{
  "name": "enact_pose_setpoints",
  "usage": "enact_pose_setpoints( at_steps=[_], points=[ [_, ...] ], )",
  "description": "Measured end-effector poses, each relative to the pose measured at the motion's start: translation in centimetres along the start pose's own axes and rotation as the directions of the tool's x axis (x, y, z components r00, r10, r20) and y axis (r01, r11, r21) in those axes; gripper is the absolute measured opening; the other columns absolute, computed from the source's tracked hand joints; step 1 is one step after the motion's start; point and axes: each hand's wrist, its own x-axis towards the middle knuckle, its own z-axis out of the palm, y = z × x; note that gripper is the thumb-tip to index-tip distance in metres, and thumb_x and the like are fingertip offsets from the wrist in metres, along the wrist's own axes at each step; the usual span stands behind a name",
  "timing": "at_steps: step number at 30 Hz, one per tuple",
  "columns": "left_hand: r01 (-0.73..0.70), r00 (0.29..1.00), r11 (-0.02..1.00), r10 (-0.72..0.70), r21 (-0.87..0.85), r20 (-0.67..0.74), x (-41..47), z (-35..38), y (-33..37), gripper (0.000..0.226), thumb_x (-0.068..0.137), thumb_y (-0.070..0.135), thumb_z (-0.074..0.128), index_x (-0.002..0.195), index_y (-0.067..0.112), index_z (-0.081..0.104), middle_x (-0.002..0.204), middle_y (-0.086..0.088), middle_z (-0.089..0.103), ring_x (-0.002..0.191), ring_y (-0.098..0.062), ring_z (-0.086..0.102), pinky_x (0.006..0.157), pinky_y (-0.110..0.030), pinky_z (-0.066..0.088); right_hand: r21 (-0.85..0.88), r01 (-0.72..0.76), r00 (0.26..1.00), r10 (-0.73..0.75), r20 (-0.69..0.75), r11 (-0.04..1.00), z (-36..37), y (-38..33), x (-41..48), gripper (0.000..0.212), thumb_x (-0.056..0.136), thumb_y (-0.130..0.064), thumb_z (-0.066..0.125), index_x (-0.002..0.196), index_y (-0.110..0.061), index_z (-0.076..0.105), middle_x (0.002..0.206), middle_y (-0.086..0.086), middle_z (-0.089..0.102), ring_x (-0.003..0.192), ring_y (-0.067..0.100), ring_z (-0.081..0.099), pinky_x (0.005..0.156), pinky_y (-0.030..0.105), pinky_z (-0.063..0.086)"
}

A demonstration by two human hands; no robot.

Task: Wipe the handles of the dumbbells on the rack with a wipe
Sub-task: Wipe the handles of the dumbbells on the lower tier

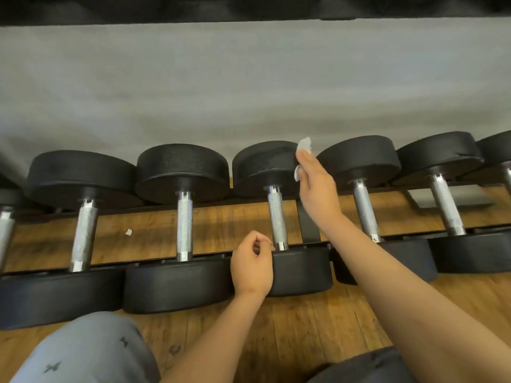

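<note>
Wood plank floor [304, 327] underneath, plain grey wall [249, 78] behind, dark band [249, 6] across the very top. Low black rack [309, 225] running left to right, row of black round-headed dumbbells [184, 225] laid across its two rails, knurled silver handles pointing toward the camera, five in full view plus slivers at both edges. Right hand [318, 186] up over the back rail, between the far heads of the middle dumbbell [265, 161] and its right-hand neighbour [366, 214], fingers closed around a crumpled white wipe [304, 143], one bit sticking out above the fingertips and another poking out lower down at the left side of the hand. Wipe off every handle, up level with the far heads, just beside the right edge of the middle one; can't tell if actually touching that head. Left hand [253, 264] lower down, in front of the near head of the middle dumbbell, just left of the bottom end of the middle handle [277, 217], fingers curled in toward the thumb with nothing visible in them. Hard to say whether touching the handle's collar or only beside it. Tiny white scrap [128, 232] on the floor under the rack, between the two left-hand handles. Grey patterned trouser knee [88, 349] bottom left, darker knee [359, 366] bottom right, both forearms bare.
</note>
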Motion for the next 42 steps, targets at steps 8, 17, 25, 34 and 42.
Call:
enact_pose_setpoints(
  at_steps=[8, 17, 25, 34, 42],
  points=[
    [-0.014, 1.000, 1.000, 0.014, 0.027, -0.009, -0.2, 0.0, 0.3, 0.025, 0.098, 0.013, 0.050, 0.076, 0.021, 0.061, 0.076, 0.007, 0.065, 0.077, -0.005, 0.060, 0.067, -0.018, 0.042, -0.240, 0.520, 0.840, -0.440, 0.318, 0.820, 4.0, -4.3, 1.4, 0.060, 0.081, 0.014, 0.065, 0.137, -0.003, 0.051, 0.147, 0.015, 0.046, 0.141, 0.027, 0.037, 0.113, 0.029, 0.015],
    [-0.036, 0.999, 0.999, 0.036, -0.009, -0.013, 0.2, 0.3, -0.4, 0.026, 0.095, 0.010, 0.053, 0.073, 0.023, 0.060, 0.073, 0.008, 0.066, 0.075, -0.003, 0.063, 0.067, -0.017, 0.044, 0.029, 0.149, 0.987, -0.147, -0.060, 0.988, 0.9, -1.4, 0.1, 0.037, 0.087, 0.005, 0.063, 0.121, -0.008, 0.066, 0.124, 0.008, 0.064, 0.120, 0.018, 0.056, 0.107, 0.015, 0.035],
    [-0.031, 0.999, 0.999, 0.031, 0.005, 0.007, 0.3, 0.0, -0.2, 0.023, 0.095, 0.013, 0.053, 0.076, 0.020, 0.061, 0.076, 0.007, 0.067, 0.077, -0.006, 0.064, 0.065, -0.015, 0.042, 0.290, -0.505, 0.856, 0.515, 0.045, 0.813, -0.6, 0.9, -2.7, 0.034, 0.086, -0.007, 0.069, 0.116, -0.014, 0.056, 0.109, 0.000, 0.061, 0.101, 0.011, 0.059, 0.069, 0.008, 0.044],
    [-0.026, 1.000, 0.999, 0.026, 0.024, -0.010, 0.1, 0.1, -0.2, 0.022, 0.094, 0.011, 0.053, 0.075, 0.018, 0.062, 0.074, 0.007, 0.067, 0.074, -0.005, 0.062, 0.064, -0.016, 0.041, 0.516, -0.737, 0.652, 0.659, 0.375, 0.436, 3.7, -0.5, -2.0, 0.024, 0.093, -0.008, 0.057, 0.113, -0.015, 0.067, 0.116, 0.000, 0.064, 0.113, 0.016, 0.056, 0.103, 0.031, 0.040],
    [-0.008, 1.000, 0.999, 0.008, 0.041, -0.002, 0.2, 0.1, 0.0, 0.022, 0.096, 0.011, 0.052, 0.077, 0.018, 0.063, 0.076, 0.009, 0.066, 0.075, 0.001, 0.059, 0.065, -0.013, 0.040, 0.471, -0.777, 0.614, 0.666, 0.424, 0.416, 4.5, 0.1, -1.8, 0.022, 0.095, -0.019, 0.062, 0.117, -0.016, 0.062, 0.115, 0.002, 0.063, 0.106, 0.018, 0.059, 0.086, 0.027, 0.049]
  ],
)
